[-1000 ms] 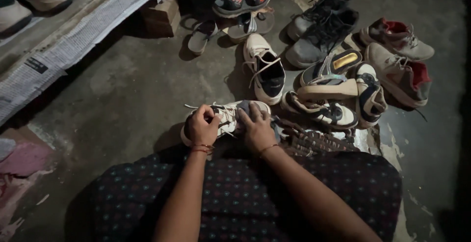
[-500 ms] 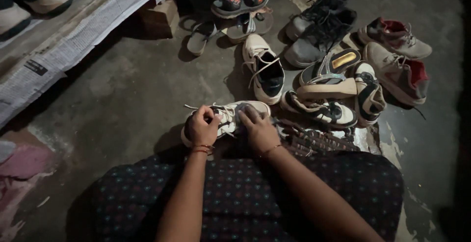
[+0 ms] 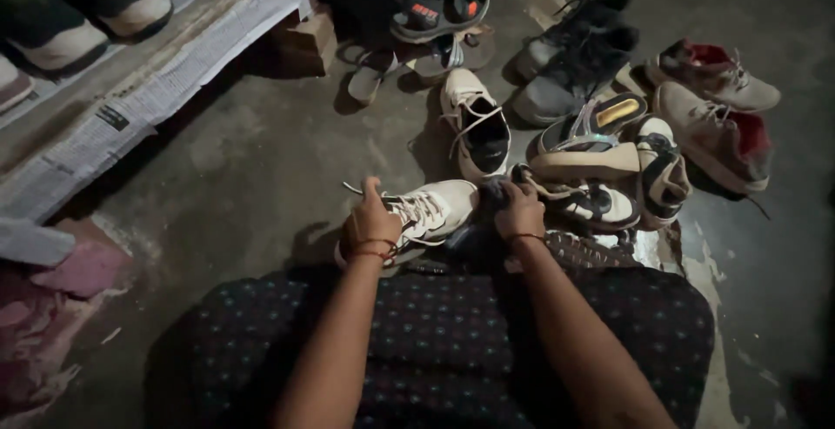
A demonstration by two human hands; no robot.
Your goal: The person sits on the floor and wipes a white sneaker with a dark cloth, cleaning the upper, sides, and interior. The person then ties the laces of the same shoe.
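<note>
A white lace-up sneaker (image 3: 435,209) lies on the concrete floor just past my knees. My left hand (image 3: 370,220), with a red thread at the wrist, grips its heel end, thumb up over the laces. My right hand (image 3: 520,211) is off to the right of the sneaker's toe, fingers curled over something dark that I cannot make out. It sits right beside a black-and-white sneaker (image 3: 591,203). My lap in a dark dotted cloth (image 3: 452,342) fills the foreground.
Several shoes crowd the floor ahead and right: a white sneaker (image 3: 474,124), stacked sneakers (image 3: 591,146), dark grey ones (image 3: 574,72), beige ones with red lining (image 3: 718,133), sandals (image 3: 439,7). A newspaper-lined shelf (image 3: 130,107) runs along the left, propped on a brick (image 3: 304,42).
My right hand has left the white sneaker and shifted right toward the black-and-white sneaker. My left hand keeps its hold on the white sneaker.
</note>
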